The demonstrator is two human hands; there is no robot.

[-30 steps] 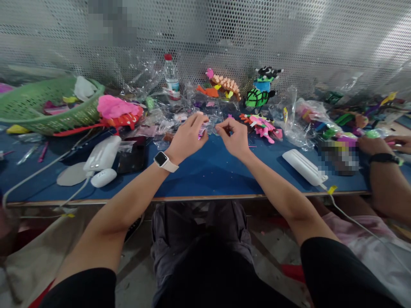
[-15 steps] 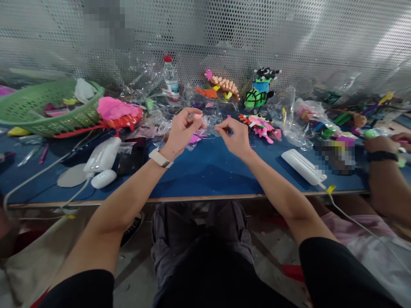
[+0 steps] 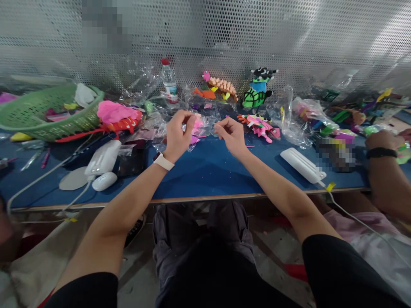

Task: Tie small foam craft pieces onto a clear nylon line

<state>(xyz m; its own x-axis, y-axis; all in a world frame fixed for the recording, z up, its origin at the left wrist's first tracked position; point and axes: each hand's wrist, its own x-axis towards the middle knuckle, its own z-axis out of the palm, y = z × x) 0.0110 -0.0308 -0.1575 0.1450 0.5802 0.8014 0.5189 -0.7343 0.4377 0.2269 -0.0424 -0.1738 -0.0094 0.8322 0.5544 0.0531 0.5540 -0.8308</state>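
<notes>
My left hand [image 3: 179,133], with a pale watch band at the wrist, hovers over the blue table. Its fingers are curled in toward the thumb, and anything between them is hidden. To the right, my right hand [image 3: 230,133] pinches thumb and fingertips together; whatever is in the pinch is too small to make out. Between and behind the hands lie clear plastic wrappers [image 3: 209,122] and a pink piece [image 3: 198,124]. A bright magenta piece [image 3: 194,140] rests beside my left hand. Just right of my right hand sits a pink, multicoloured clay figure [image 3: 260,128].
A green basket [image 3: 51,132] stands left, beside a red and pink clay figure [image 3: 119,114]. A water bottle [image 3: 169,83], a spiky clay figure [image 3: 221,87] and a green clay figure [image 3: 255,97] stand behind. White power banks [image 3: 302,164] trail cables. Another person's hand [image 3: 382,141] works at right.
My left hand has turned and shifted slightly left, its fingers now pointing more upward. My right hand has moved a little left, staying pinched. The view has shifted slightly.
</notes>
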